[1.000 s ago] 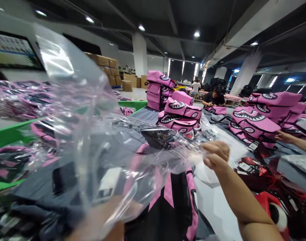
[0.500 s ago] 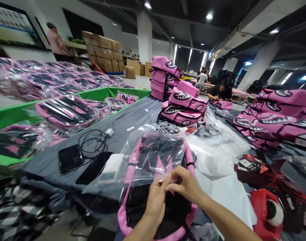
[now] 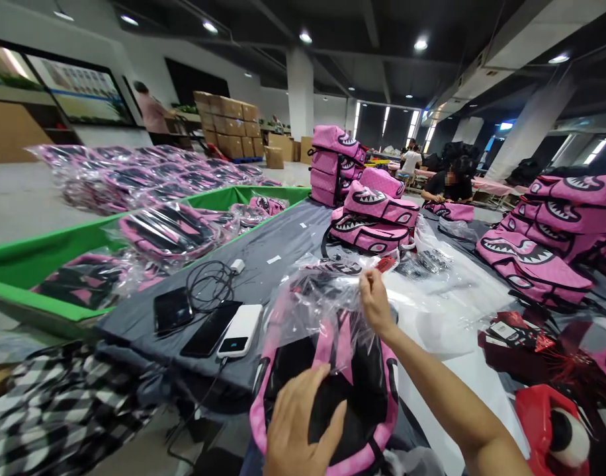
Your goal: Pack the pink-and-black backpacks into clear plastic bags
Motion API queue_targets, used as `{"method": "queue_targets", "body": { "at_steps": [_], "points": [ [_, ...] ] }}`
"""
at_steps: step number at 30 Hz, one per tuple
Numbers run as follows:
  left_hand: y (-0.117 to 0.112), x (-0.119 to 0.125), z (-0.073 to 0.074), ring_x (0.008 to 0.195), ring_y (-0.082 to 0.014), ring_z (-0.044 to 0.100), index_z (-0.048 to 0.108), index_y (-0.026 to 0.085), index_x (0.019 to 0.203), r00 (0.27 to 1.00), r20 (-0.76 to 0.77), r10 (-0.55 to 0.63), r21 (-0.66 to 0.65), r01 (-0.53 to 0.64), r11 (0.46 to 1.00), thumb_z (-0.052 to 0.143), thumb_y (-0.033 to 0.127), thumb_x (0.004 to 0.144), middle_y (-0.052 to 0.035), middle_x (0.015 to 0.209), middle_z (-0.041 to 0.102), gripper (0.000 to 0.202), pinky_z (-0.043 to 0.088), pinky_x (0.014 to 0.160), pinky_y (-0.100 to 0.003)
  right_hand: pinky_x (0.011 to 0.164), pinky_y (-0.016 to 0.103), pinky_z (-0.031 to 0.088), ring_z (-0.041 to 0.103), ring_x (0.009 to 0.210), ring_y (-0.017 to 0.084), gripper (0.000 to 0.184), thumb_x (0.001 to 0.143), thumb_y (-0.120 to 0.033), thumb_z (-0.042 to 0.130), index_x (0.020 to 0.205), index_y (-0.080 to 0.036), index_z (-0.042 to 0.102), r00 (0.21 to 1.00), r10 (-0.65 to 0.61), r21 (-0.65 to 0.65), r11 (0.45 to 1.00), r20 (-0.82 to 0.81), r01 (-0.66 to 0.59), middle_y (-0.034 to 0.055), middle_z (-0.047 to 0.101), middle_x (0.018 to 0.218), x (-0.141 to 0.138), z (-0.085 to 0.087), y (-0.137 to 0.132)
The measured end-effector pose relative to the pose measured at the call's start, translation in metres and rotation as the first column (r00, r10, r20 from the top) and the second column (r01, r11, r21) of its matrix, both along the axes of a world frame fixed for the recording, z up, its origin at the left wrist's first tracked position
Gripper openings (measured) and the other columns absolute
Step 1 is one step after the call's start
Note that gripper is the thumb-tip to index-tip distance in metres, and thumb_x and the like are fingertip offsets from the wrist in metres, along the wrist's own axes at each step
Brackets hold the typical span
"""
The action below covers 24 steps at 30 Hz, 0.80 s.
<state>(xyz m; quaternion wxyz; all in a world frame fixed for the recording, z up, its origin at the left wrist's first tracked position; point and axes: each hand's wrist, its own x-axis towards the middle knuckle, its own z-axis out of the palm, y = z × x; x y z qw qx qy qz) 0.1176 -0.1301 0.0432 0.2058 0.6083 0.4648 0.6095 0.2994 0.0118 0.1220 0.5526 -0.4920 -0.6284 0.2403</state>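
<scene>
A pink and black backpack [image 3: 283, 387] lies in front of me, straps side up, partly under a clear plastic bag [image 3: 303, 301]. My left hand [image 3: 303, 420] is open on the black back panel, fingers spread. Beyond it, my right hand [image 3: 375, 301] is closed on the clear plastic bag by the backpack's upper right side. The plastic is crumpled over the upper part of the backpack, and the lower part is bare.
A phone [image 3: 172, 310], a cable and a white power bank [image 3: 240, 329] lie to the left. Bagged backpacks fill a green-walled bin [image 3: 75, 297]. Shark-face backpacks [image 3: 375, 221] are stacked ahead and on the right. A red tape dispenser [image 3: 534, 416] stands at lower right. A co-worker [image 3: 449, 182] sits farther back.
My hands have parted: the left moved down and spread on the backpack, the right moved up and away with the plastic. The bag is bunched higher. The view has turned slightly left.
</scene>
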Motion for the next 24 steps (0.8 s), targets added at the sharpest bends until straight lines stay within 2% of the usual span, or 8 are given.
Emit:
{"method": "queue_targets", "body": {
  "at_steps": [1,3,5,7,11,14,21,24],
  "points": [
    [0.001,-0.002,0.013,0.119,-0.0329,0.064,0.063,0.032,0.133,0.989,-0.123,0.082,0.177,-0.060,0.982,0.083,0.031,0.078,-0.0077,0.126,0.071,0.058,0.045,0.109,-0.047,0.057,0.024,0.038,0.044,0.058,0.012,0.017,0.098,-0.038,0.041,0.087,-0.024,0.044,0.989,0.054,0.106,0.992,0.134,-0.068,-0.0052,0.044,0.069,-0.007,0.002,-0.011],
    [0.013,-0.005,0.039,0.126,-0.0327,0.059,0.054,0.028,0.143,0.920,-0.331,0.209,0.361,-0.081,0.929,0.073,0.027,0.087,-0.0102,0.132,0.068,0.059,0.036,0.117,-0.051,0.057,0.024,0.037,0.044,0.057,0.012,0.012,0.099,-0.029,0.041,0.090,-0.024,0.048,0.912,0.171,0.222,0.938,0.373,-0.266,-0.0051,0.046,0.069,-0.017,0.007,-0.038],
    [0.031,-0.011,0.057,0.111,-0.0292,0.065,0.055,0.024,0.139,0.850,-0.504,0.152,0.351,0.041,0.936,0.057,0.025,0.095,-0.0090,0.118,0.072,0.044,0.034,0.116,-0.052,0.055,0.025,0.035,0.045,0.055,0.012,0.012,0.100,-0.022,0.040,0.094,-0.023,0.050,0.788,0.207,0.282,0.856,0.580,-0.432,-0.0047,0.049,0.068,-0.021,0.011,-0.064],
    [0.045,-0.019,0.061,0.089,-0.0247,0.067,0.064,0.024,0.121,0.796,-0.602,0.068,0.287,0.136,0.948,0.047,0.025,0.099,-0.0045,0.097,0.074,0.029,0.038,0.110,-0.050,0.054,0.026,0.034,0.047,0.056,0.012,0.011,0.101,-0.022,0.041,0.098,-0.023,0.052,0.710,0.099,0.362,0.806,0.697,-0.468,-0.0034,0.054,0.069,-0.017,0.014,-0.084],
    [0.044,-0.047,0.039,0.081,-0.0216,0.066,0.067,0.024,0.101,0.773,-0.608,0.183,0.292,0.004,0.956,0.044,0.023,0.100,-0.0027,0.088,0.073,0.023,0.039,0.105,-0.045,0.049,0.028,0.030,0.050,0.056,0.015,0.013,0.098,-0.018,0.043,0.101,-0.020,0.055,0.570,-0.222,0.481,0.802,0.791,-0.355,-0.0004,0.056,0.070,0.008,0.006,-0.106],
    [0.031,-0.076,0.021,0.086,-0.0245,0.066,0.068,0.021,0.104,0.701,-0.615,0.362,0.364,-0.156,0.918,0.045,0.025,0.101,-0.0052,0.092,0.075,0.023,0.036,0.105,-0.048,0.047,0.028,0.031,0.047,0.051,0.015,0.027,0.094,-0.004,0.035,0.094,-0.022,0.055,0.506,-0.295,0.474,0.838,0.810,-0.271,-0.0007,0.053,0.068,0.029,-0.010,-0.121],
    [0.005,-0.114,0.000,0.081,-0.0243,0.065,0.067,0.022,0.101,0.575,-0.637,0.512,0.459,-0.250,0.852,0.047,0.024,0.100,-0.0053,0.087,0.074,0.020,0.036,0.105,-0.049,0.045,0.025,0.040,0.054,0.054,0.015,0.022,0.093,-0.008,0.045,0.094,-0.025,0.058,0.593,-0.477,0.518,0.848,0.649,0.115,0.0016,0.057,0.077,0.066,-0.028,-0.151],
    [0.006,-0.121,-0.008,0.080,-0.0251,0.064,0.068,0.021,0.099,0.542,-0.615,0.573,0.425,-0.384,0.820,0.049,0.027,0.098,-0.0071,0.084,0.072,0.020,0.039,0.102,-0.048,0.047,0.029,0.050,0.060,0.061,0.020,0.010,0.095,-0.024,0.052,0.090,-0.027,0.061,0.721,-0.462,0.390,0.876,0.516,0.283,0.0043,0.059,0.081,0.085,-0.031,-0.159]
  ]
}}
